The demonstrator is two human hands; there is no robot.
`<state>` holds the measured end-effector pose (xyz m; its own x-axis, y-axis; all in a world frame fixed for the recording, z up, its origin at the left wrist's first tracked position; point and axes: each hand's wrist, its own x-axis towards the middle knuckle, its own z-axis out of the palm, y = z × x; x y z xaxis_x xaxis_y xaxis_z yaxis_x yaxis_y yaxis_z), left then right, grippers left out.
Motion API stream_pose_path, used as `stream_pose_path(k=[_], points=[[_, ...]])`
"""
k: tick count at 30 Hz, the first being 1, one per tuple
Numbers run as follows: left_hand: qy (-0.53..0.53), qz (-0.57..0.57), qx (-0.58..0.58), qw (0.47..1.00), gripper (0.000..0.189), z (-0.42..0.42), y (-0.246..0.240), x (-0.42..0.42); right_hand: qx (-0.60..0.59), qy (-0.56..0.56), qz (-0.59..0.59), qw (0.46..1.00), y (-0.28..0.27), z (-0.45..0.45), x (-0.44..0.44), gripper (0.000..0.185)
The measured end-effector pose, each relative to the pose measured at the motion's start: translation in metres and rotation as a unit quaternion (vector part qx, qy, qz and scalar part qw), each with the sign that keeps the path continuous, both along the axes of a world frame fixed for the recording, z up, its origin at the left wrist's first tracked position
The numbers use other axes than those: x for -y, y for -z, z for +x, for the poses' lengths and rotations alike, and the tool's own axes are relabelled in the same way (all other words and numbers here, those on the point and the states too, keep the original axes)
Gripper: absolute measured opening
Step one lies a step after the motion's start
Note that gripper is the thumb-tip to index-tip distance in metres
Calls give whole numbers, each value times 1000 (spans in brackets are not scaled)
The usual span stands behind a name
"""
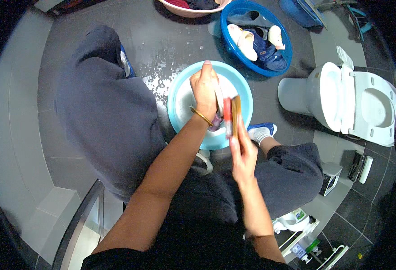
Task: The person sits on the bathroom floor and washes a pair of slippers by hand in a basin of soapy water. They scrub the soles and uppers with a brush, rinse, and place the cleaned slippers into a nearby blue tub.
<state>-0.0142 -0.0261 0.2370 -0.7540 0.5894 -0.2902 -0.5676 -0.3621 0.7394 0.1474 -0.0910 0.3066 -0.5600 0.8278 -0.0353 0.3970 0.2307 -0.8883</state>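
My left hand (204, 88), a gold-coloured bangle (201, 116) at its wrist, grips what looks like a shoe (219, 99) over a light-blue plastic basin (246, 101). A pale edge and a purplish part of the shoe show; my hand hides much of it. In my right hand (244, 153) is a scrub brush (236, 113) with a wooden back and red and whitish bristles. Its bristles face the shoe, close beside it, and look blurred. Whether they touch cannot be made out. Whitish, foamy-looking water (183, 104) lies in the basin.
A dark-blue tub (225, 42) beyond the basin holds white clogs (247, 45) and dark-blue shoes (269, 55). Farther back is a pink basin (188, 11) with cloth. To the right stands a toilet (329, 98). Foam (161, 84) spots the tiled floor. Bottles (299, 251) stand at lower right.
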Motion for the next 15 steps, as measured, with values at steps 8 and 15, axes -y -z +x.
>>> stream_pose_path(k=[8, 15], points=[[6, -53, -74, 996, 50, 18, -2, 9, 6, -2, 75, 997, -1, -11, -16, 47], [14, -102, -154, 983, 52, 28, 20, 2, 11, 6, 66, 998, 6, 4, -10, 49]])
